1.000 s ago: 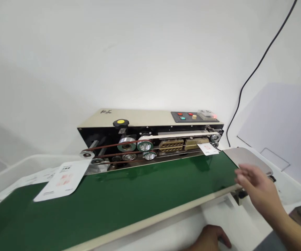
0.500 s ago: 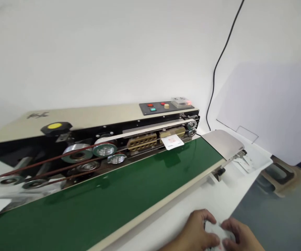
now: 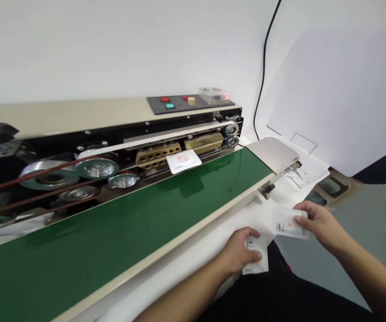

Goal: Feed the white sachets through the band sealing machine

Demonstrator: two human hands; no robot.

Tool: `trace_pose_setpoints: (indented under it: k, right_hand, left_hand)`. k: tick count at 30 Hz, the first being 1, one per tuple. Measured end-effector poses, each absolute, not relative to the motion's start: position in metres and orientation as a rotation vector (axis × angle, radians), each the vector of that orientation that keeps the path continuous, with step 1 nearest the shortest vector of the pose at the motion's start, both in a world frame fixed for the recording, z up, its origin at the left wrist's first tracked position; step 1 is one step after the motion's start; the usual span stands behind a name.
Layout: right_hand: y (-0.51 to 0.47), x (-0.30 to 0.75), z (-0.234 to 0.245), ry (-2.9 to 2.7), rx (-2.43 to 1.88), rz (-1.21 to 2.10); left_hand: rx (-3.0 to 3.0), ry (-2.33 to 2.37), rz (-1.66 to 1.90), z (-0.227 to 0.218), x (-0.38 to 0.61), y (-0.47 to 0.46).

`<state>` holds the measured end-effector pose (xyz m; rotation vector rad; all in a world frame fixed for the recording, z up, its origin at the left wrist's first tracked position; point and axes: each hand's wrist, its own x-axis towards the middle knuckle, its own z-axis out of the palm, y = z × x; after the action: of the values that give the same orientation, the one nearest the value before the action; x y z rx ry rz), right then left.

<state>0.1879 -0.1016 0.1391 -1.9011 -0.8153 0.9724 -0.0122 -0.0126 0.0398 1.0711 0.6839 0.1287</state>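
A white printed sachet (image 3: 257,257) is pinched between the thumb and fingers of my left hand (image 3: 241,250), just off the front edge of the machine. To its right, my right hand (image 3: 320,223) grips a second white sachet (image 3: 288,222) by its right end. The two sachets are apart. A third sachet (image 3: 183,161), white with red print, is caught by its back edge in the band sealer (image 3: 89,118) and juts out over the green conveyor belt (image 3: 153,219).
Red and teal buttons and a knob sit on the control panel (image 3: 179,103). A metal plate (image 3: 275,152) extends from the belt's right end. Beyond it lie white papers (image 3: 302,174) and a stool (image 3: 333,188). A black cable (image 3: 263,67) hangs along the wall.
My hands were close together around sachets; now they are apart, with one in each. The sachet in the sealer has travelled left along it. The view has shifted.
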Motion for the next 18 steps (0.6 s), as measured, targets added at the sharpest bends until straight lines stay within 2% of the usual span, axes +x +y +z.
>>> trace_pose_setpoints:
  k: [6,12,18]
  right_hand:
    - [-0.056,0.205,0.191,-1.046,-1.874,0.35]
    - [0.008,0.208,0.204,-1.286,-1.909,-0.094]
    - [0.058,0.213,0.203,-1.593,-1.905,-0.592]
  left_hand:
    - [1.135,0.758,0.129,0.041,-0.012,-0.012]
    - [1.217,0.831,0.091,0.024,-0.01,-0.009]
    - [1.24,0.674,0.189,-0.001,-0.004,0.007]
